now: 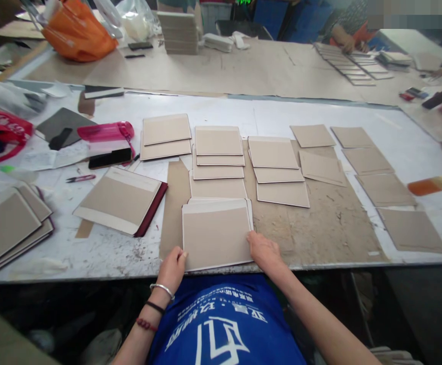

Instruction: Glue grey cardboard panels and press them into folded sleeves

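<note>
A beige cardboard panel (216, 235) with a dark edge lies at the table's front edge, on top of at least one similar panel. My left hand (174, 266) is closed at its left lower corner, fingers curled. Gripping its right edge is my right hand (265, 248), with the fingers partly hidden beneath. Just beyond, several more panels overlap in a middle column (218, 141), a left pair (166, 130) and a right column (274, 152). Plainer boards (382, 190) lie in rows farther right.
A stack of panels with a maroon side (120, 200) lies left, near a phone (110, 158), a pink pouch (106, 132) and a pen (80, 178). More panels (3, 228) sit far left. An orange bottle (434, 185) is at right. Across the table, another person's hand (343, 39) touches boards.
</note>
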`<state>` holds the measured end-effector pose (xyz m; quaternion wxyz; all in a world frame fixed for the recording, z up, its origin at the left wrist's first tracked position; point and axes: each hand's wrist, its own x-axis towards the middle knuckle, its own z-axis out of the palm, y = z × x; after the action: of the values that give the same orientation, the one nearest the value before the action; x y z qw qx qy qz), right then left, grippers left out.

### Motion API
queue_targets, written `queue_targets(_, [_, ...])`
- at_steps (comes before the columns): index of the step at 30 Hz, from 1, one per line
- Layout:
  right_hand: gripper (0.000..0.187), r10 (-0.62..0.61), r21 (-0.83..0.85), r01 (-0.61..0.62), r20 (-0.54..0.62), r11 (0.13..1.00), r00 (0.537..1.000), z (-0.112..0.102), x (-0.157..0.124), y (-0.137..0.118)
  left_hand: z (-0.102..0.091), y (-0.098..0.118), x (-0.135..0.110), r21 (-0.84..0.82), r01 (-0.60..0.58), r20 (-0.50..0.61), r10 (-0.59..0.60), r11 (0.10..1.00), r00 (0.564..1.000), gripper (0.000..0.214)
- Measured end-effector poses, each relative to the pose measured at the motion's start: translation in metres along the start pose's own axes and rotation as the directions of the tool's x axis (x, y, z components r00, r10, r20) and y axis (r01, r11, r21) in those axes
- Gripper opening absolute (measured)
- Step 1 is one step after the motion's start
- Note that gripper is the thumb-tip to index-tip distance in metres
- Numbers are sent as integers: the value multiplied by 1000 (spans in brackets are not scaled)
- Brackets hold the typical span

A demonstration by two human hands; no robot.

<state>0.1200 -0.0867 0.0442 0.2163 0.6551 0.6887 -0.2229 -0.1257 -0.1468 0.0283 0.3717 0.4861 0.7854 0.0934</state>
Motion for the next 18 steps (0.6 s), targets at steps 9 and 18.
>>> queue_targets(9, [30, -18, 12, 18, -2, 1000, 1000, -2, -1, 1, -3, -2, 3, 3, 20, 41, -20, 1000, 999, 20])
queue_targets(18, [29, -101, 18, 100, 9, 995, 995, -8, 3, 11, -9, -6, 9, -11, 47, 145, -45, 999, 988, 27])
